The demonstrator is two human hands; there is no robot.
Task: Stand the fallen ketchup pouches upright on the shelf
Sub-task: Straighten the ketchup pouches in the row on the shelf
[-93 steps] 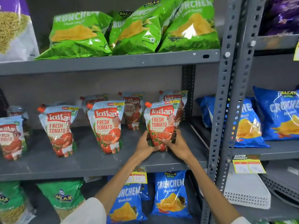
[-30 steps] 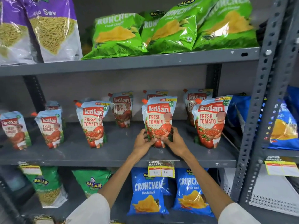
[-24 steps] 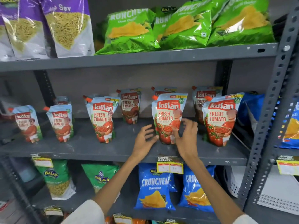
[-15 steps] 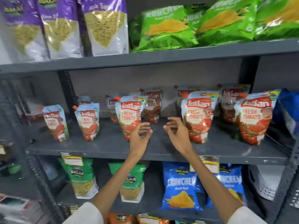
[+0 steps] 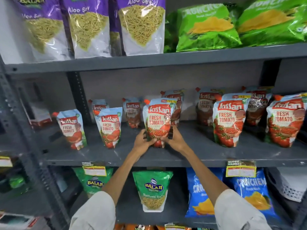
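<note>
Several red-and-blue Kissan ketchup pouches stand upright in two rows on the grey middle shelf [image 5: 196,155]. My left hand [image 5: 143,141] and my right hand [image 5: 174,138] clasp the lower sides of one front-row ketchup pouch [image 5: 159,120], which stands upright near the shelf's middle. Two smaller-looking pouches [image 5: 71,128] [image 5: 109,127] stand to its left. Two more front pouches [image 5: 228,120] [image 5: 285,122] stand to its right. The back-row pouches are partly hidden behind the front ones.
Purple Aloo Sev bags [image 5: 89,27] and green chip bags [image 5: 207,25] fill the top shelf. Green Balaji bags [image 5: 152,190] and blue chip bags [image 5: 255,193] sit on the shelf below. A grey perforated upright [image 5: 78,95] stands at the back left. Price tags [image 5: 240,168] hang on the shelf edge.
Both hands let go of the pouch to the right, moved left with fingers apart, and now close on the neighbouring front-row pouch. The view has shifted left.
</note>
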